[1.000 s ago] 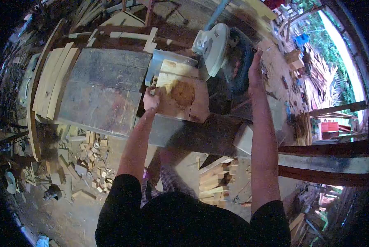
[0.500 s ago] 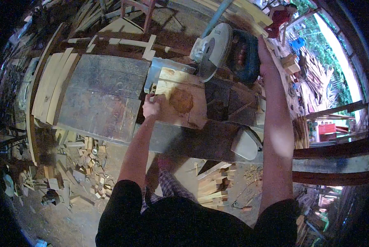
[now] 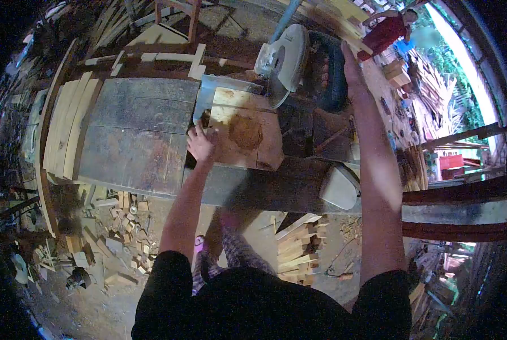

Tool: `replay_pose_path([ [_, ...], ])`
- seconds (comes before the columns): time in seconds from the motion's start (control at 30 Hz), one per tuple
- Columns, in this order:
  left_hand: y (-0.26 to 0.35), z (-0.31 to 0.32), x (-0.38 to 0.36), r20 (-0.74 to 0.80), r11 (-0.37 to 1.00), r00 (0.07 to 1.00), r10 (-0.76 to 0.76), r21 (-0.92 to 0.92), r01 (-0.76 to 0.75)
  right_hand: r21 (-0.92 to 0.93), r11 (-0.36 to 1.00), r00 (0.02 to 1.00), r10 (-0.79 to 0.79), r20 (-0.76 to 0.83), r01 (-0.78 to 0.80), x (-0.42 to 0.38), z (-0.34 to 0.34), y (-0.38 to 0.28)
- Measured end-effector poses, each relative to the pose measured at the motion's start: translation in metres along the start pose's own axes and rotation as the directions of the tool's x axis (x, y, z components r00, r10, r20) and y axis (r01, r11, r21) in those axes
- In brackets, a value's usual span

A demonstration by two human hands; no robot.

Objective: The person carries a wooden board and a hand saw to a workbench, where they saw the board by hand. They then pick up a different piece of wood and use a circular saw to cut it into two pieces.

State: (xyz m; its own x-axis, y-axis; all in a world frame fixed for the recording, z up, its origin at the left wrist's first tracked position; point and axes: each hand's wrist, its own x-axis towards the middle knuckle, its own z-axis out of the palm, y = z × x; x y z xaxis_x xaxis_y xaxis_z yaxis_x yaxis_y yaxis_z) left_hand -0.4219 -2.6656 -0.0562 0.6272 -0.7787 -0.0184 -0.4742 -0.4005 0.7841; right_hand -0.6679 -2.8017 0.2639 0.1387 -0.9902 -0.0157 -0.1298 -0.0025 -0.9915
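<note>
My left hand (image 3: 200, 144) is at the left edge of a stained plywood board (image 3: 222, 119), fingers stretched out and apart, with nothing held. Just beyond its fingertips is the metal fence (image 3: 206, 93) that runs along the board's back and left side. A chop saw (image 3: 328, 73) stands over the board's right end, its round blade (image 3: 281, 79) partly covered by a pale guard (image 3: 293, 51). Up at the saw's right side, my right hand (image 3: 351, 67) is closed around its handle; most of the fingers are hidden behind it.
Long wooden strips (image 3: 66, 127) lie across the left end of the dark workbench (image 3: 134, 133). Offcuts (image 3: 131, 226) litter the floor, and a stack of blocks (image 3: 298, 249) is below the bench. Another person in red (image 3: 384, 35) is at the far right.
My left hand has opened from a closed grip at the fence corner and shifted slightly back, its fingers now spread. My right hand stays at the saw. The view has tilted slightly.
</note>
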Motion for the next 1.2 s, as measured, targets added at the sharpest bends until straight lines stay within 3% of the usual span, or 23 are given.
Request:
replay_pose_path([
  [0.03, 0.011, -0.011, -0.013, -0.092, 0.978, 0.987, 0.128, 0.178, -0.111, 0.0, 1.0, 1.0, -0.002, -0.003, 0.002, 0.011, -0.007, 0.006],
  [0.07, 0.004, -0.007, -0.021, -0.092, 0.977, 0.987, 0.132, 0.178, -0.114, 0.01, 1.0, 0.999, -0.025, -0.036, 0.025, 0.032, -0.019, 0.019],
  [0.1, -0.005, -0.001, -0.032, -0.02, 0.855, 0.892, 0.452, 0.296, -0.427, 0.021, 0.999, 0.997, -0.046, -0.07, 0.047, 0.033, -0.016, 0.019],
  [0.13, -0.015, 0.004, -0.041, 0.087, 0.623, 0.697, 0.711, 0.381, -0.683, 0.024, 0.999, 0.996, -0.045, -0.071, 0.047, 0.028, -0.018, 0.018],
  [0.17, -0.019, 0.001, -0.048, 0.089, 0.622, 0.697, 0.711, 0.383, -0.683, 0.101, 0.993, 0.998, 0.058, -0.008, -0.057, 0.002, -0.003, 0.001],
  [0.2, -0.02, -0.003, -0.054, 0.185, 0.595, 0.645, 0.742, 0.264, -0.759, 0.171, 0.971, 0.986, 0.156, 0.064, -0.165, -0.013, 0.006, -0.009],
  [0.23, -0.021, -0.006, -0.057, 0.269, 0.563, 0.577, 0.771, 0.134, -0.815, 0.172, 0.971, 0.986, 0.156, 0.064, -0.165, -0.014, 0.007, -0.009],
  [0.37, -0.024, -0.003, -0.056, 0.271, 0.536, 0.564, 0.78, 0.176, -0.826, 0.169, 0.975, 0.986, 0.122, 0.114, -0.14, -0.005, 0.0, -0.004],
  [0.43, -0.028, 0.002, -0.054, 0.298, 0.562, 0.612, 0.733, 0.243, -0.791, 0.14, 0.98, 0.982, 0.122, 0.143, -0.142, 0.001, -0.005, 0.002],
  [0.5, -0.032, 0.006, -0.051, 0.296, 0.578, 0.623, 0.724, 0.234, -0.782, 0.072, 0.992, 0.994, 0.099, 0.04, -0.101, -0.003, -0.001, 0.004],
  [0.67, -0.037, 0.016, -0.051, 0.277, 0.63, 0.648, 0.71, 0.162, -0.76, 0.065, 0.993, 0.993, 0.089, 0.073, -0.094, -0.009, -0.001, 0.011],
  [0.73, -0.032, 0.019, -0.049, 0.282, 0.689, 0.709, 0.647, 0.183, -0.701, 0.068, 0.992, 0.992, 0.101, 0.076, -0.106, -0.005, -0.001, 0.019],
  [0.8, -0.024, 0.013, -0.05, 0.303, 0.686, 0.714, 0.632, 0.21, -0.697, 0.044, 0.999, 0.996, -0.028, -0.084, 0.031, 0.005, -0.001, 0.033],
  [0.97, -0.034, 0.023, -0.048, 0.282, 0.643, 0.7, 0.656, 0.276, -0.714, 0.11, 0.991, 0.995, 0.061, 0.079, -0.07, -0.019, 0.003, 0.023],
  [1.03, -0.053, 0.044, -0.038, 0.128, 0.498, 0.554, 0.822, 0.311, -0.81, 0.115, 0.989, 0.991, 0.08, 0.106, -0.092, -0.025, 0.007, 0.025],
  [1.07, -0.049, 0.04, -0.039, 0.133, 0.498, 0.556, 0.82, 0.31, -0.81, 0.1, 0.992, 0.996, 0.068, 0.063, -0.074, -0.028, 0.01, 0.027],
  [1.13, -0.032, 0.022, -0.042, 0.289, 0.609, 0.656, 0.697, 0.245, -0.755, 0.084, 0.995, 0.998, 0.061, 0.019, -0.062, -0.031, 0.011, 0.032],
  [1.2, -0.03, 0.018, -0.043, 0.282, 0.593, 0.645, 0.71, 0.255, -0.764, 0.116, 0.989, 0.994, 0.087, 0.065, -0.094, -0.035, 0.01, 0.039],
])
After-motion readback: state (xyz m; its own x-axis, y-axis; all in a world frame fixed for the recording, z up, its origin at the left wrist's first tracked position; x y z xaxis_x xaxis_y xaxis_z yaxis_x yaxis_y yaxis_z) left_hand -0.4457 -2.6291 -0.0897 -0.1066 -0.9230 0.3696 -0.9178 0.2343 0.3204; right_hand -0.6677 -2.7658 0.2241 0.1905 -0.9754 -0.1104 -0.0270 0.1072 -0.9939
